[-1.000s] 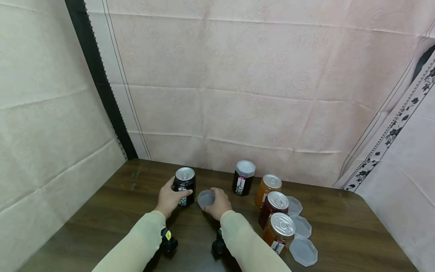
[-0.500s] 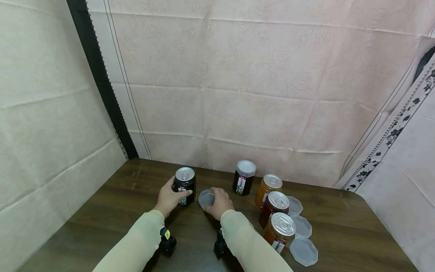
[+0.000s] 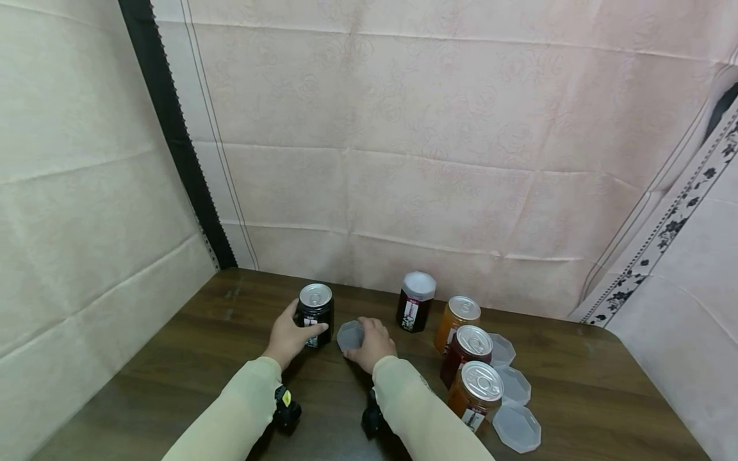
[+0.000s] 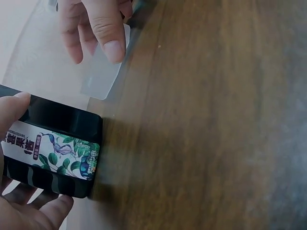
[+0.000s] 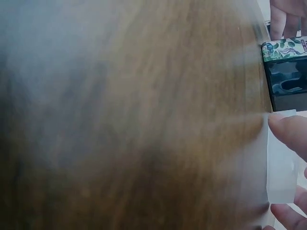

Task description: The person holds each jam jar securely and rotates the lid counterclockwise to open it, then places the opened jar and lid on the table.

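Note:
My left hand [image 3: 288,337] grips a dark can [image 3: 316,296] with a silver pull-tab top, standing upright on the table. The left wrist view shows its white and green leaf-print label [image 4: 57,151], with thumb and fingers on opposite sides. Just right of the can, my right hand [image 3: 375,346] holds a translucent octagonal lid [image 3: 348,336] by its sides, low at the tabletop. In the right wrist view, the thumb is on one side of the lid [image 5: 280,167] and the fingertips on the other. Whether the lid rests on the wood, I cannot tell.
Behind the right hand stands a dark can with a lid on [image 3: 416,301]. To the right are an orange can [image 3: 455,323], a dark red can [image 3: 466,353] and another amber can [image 3: 475,392], beside several loose lids [image 3: 516,426]. Cloth [image 3: 375,160] hangs behind the table.

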{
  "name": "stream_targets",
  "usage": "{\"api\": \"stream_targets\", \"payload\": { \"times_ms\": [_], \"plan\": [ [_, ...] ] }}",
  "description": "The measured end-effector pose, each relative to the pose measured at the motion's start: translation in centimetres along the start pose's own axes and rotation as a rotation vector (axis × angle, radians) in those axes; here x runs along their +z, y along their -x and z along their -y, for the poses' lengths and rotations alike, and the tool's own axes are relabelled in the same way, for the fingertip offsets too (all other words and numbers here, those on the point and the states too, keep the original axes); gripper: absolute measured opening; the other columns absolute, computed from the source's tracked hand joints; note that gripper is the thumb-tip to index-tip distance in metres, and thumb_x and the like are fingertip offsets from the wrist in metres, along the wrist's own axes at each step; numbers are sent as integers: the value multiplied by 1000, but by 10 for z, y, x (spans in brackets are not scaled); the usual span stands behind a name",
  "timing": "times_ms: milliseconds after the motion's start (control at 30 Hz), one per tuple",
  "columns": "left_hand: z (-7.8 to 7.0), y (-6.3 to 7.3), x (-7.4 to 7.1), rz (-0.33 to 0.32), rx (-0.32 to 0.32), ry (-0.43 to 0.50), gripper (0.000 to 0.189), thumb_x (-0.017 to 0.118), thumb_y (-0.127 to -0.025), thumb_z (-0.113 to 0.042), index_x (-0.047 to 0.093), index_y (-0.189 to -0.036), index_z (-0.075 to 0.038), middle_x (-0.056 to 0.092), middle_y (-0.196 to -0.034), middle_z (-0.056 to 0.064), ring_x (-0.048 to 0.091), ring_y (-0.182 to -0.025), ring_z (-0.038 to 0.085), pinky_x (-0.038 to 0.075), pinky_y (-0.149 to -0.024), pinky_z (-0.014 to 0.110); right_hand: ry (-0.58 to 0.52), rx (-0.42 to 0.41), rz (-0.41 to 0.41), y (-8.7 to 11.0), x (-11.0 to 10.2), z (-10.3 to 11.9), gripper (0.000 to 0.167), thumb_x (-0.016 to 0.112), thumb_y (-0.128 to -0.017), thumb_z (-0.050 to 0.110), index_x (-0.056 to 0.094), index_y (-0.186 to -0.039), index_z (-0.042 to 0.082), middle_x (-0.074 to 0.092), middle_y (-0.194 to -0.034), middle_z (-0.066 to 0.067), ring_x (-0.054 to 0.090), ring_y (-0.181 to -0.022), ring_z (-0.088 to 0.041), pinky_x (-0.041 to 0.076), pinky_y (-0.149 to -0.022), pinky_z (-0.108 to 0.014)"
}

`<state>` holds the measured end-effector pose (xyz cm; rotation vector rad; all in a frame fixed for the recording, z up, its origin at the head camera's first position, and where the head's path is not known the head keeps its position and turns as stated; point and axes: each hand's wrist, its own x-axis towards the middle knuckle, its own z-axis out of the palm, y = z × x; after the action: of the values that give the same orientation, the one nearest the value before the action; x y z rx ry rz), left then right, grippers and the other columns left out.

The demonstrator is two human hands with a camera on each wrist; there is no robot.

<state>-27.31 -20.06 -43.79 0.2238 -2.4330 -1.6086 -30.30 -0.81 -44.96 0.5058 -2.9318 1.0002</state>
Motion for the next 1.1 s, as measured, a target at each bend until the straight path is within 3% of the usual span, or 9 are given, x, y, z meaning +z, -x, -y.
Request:
{"api": "stream_targets", "payload": {
  "times_ms": [267, 567, 800, 1100],
  "plan": [
    [1, 0, 5, 1, 2, 40, 86, 78, -80, -23, 29, -149, -6, 39, -147, 20, 35, -137, 38, 30, -110, 56, -19, 31, 3, 4, -3, -1, 84, 83, -74, 33, 41, -145, 13, 42, -142, -17, 44, -123, -36, 41, -98, -60],
    [-6, 9, -2, -10, 48, 62, 95, 81, -77, -23, 23, -150, -4, 37, -146, 21, 34, -136, 39, 30, -110, 55, -8, -35, -23, 17, -18, 11, 80, 79, -79, 29, 39, -146, 13, 38, -144, -18, 40, -128, -37, 41, -99, -58],
    [-17, 23, -5, -48, 52, 22, 100, 80, -79, -29, 17, -153, -5, 29, -146, 24, 34, -134, 39, 32, -108, 55, 4, -66, -33, 27, -33, 24, 77, 76, -82, 26, 38, -147, 14, 38, -145, -17, 39, -130, -35, 43, -99, -56],
    [-30, 37, -13, -106, 108, -69, 100, 79, -80, -27, 15, -154, -8, 23, -150, 23, 30, -137, 39, 33, -106, 58, 7, -111, -36, 43, -52, 40, 75, 75, -83, 26, 39, -147, 14, 40, -144, -14, 41, -129, -34, 44, -97, -55]
  ]
}}
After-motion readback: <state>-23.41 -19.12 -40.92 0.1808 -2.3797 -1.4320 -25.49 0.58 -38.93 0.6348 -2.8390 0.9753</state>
